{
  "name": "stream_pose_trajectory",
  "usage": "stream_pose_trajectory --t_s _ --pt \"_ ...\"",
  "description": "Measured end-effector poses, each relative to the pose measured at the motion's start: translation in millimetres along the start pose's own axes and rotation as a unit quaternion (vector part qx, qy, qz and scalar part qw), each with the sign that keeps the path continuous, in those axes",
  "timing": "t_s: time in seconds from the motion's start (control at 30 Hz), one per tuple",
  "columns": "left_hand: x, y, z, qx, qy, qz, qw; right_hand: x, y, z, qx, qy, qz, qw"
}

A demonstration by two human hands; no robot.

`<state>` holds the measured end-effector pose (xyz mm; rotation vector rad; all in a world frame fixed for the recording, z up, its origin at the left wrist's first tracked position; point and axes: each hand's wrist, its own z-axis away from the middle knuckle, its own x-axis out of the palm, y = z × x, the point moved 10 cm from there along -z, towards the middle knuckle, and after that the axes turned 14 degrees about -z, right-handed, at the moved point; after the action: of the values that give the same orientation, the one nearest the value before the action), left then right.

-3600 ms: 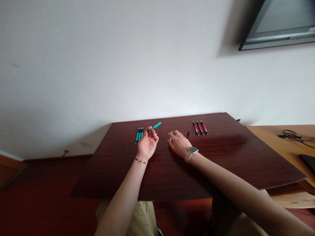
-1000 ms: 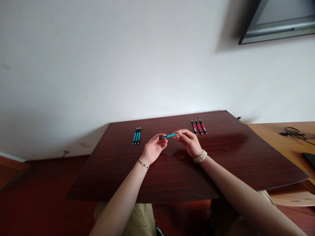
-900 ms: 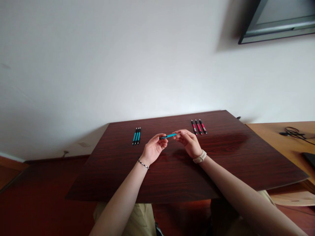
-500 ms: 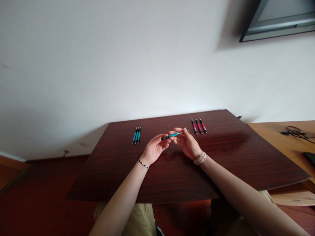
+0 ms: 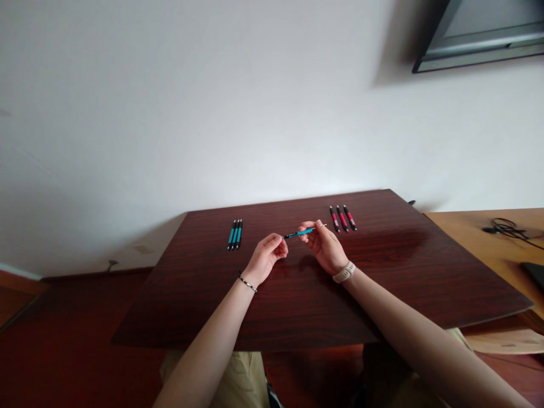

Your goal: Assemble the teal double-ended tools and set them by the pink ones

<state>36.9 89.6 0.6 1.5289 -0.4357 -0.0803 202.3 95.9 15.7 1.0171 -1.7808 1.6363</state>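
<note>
Teal pen [image 5: 303,232] crosswise, black end pinched by left hand [image 5: 264,258], pale end by right hand [image 5: 328,252].

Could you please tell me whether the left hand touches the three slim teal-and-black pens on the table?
Apart: in the head view, dark brown tabletop shows between the left hand and the three pens.

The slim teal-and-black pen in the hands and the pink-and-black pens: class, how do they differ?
The slim teal-and-black pen is held above the dark brown table; the pink-and-black pens lie on it. The teal pen runs mostly across the view; the pink pens run mostly up it. All have black parts.
</note>
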Motion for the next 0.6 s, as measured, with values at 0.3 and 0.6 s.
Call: stream_pose_trajectory --t_s 0.3,0.6 --pt "-3.9 14.3 3.3 0.035 0.034 -0.141 0.989 -2.7 -2.5 0.3 -0.016 0.01 0.004 1.0" --pt "-5.7 -0.1 -2.1 -0.001 0.033 -0.14 0.99 -5.1 -1.0 -0.2 -0.021 0.021 0.01 0.999"
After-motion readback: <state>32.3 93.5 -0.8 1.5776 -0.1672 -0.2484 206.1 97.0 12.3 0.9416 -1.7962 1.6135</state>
